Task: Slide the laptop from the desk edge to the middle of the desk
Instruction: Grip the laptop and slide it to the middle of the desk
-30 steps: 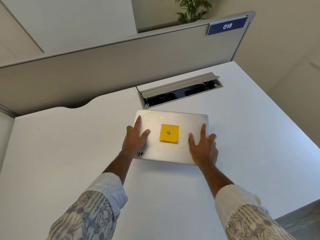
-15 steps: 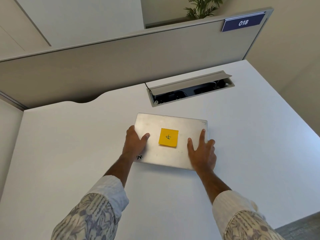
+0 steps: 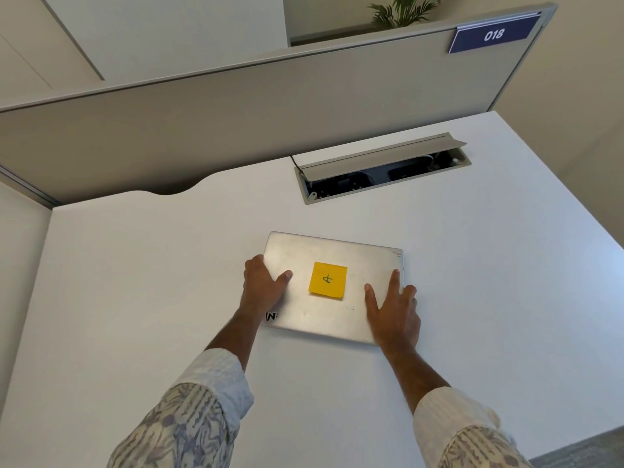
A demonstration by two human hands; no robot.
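Observation:
A closed silver laptop (image 3: pixel 320 319) lies flat on the white desk (image 3: pixel 135 298), near its middle, with a yellow sticky note (image 3: pixel 327 279) stuck on the lid. My left hand (image 3: pixel 263 288) grips the laptop's left edge, thumb on the lid and fingers curled round the side. At the near right corner, my right hand (image 3: pixel 393 312) lies spread on the lid, its outer fingers over the right edge. Both hands are in contact with the laptop.
An open cable hatch (image 3: pixel 381 167) with a raised flap sits in the desk just beyond the laptop. A grey partition (image 3: pixel 236 113) with a blue "018" sign (image 3: pixel 493 35) closes the back. The desk's right edge drops to grey floor (image 3: pixel 580 447).
The laptop has slid toward me, widening the gap to the cable hatch. My left fingers went from flat on the lid to wrapped round the left edge.

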